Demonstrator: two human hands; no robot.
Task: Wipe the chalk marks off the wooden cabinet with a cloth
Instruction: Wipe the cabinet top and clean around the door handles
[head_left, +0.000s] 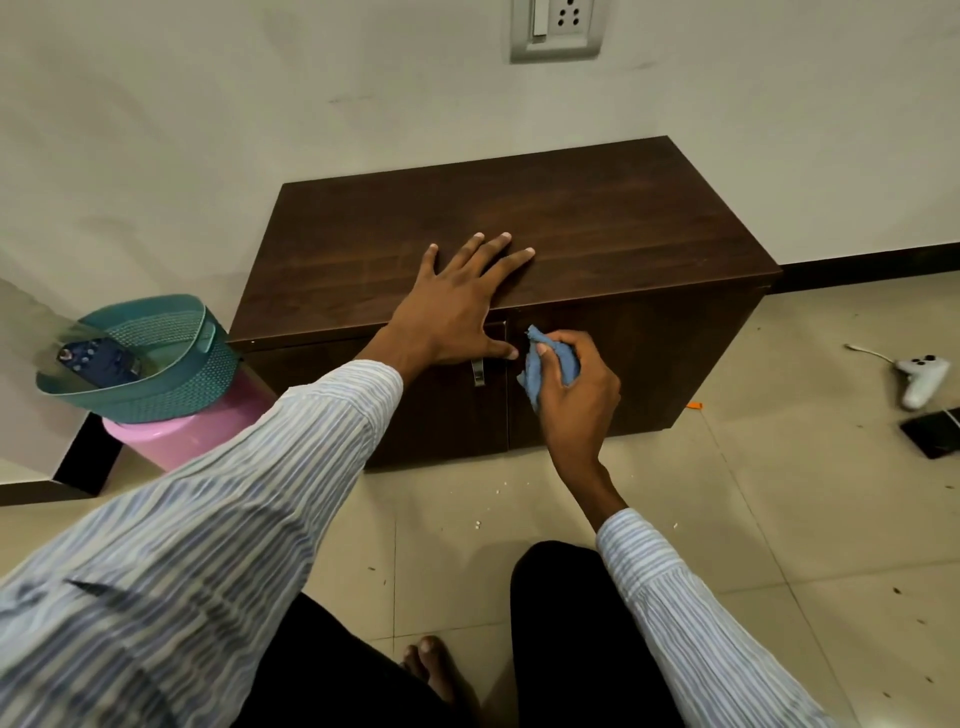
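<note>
At far left we see a teal basket (156, 358) stacked on a pink bin (182, 436), with a dark handheld device (101, 358) lying inside the basket. Beside them stands the wooden cabinet (597, 218), backed against the wall, its long axis running left to right across our view and its two doors facing us. Our left hand (457, 306) lies flat on the front edge of the cabinet top, fingers straight and spread, pointing away from us; the thumb hooks down over the edge onto the left door, just above the metal handle (478, 373). It holds nothing. Just to its right, our right hand (576, 395) is curled round a crumpled blue cloth (545, 364), bunched between thumb and fingers and held against the upper left corner of the right door. The two hands are near one another but apart. We cannot make out chalk marks on the dark wood. On the tiled floor at far right lie a white game controller (922, 376) and a dark flat object (935, 431); a wall socket (556, 26) sits above the cabinet
</note>
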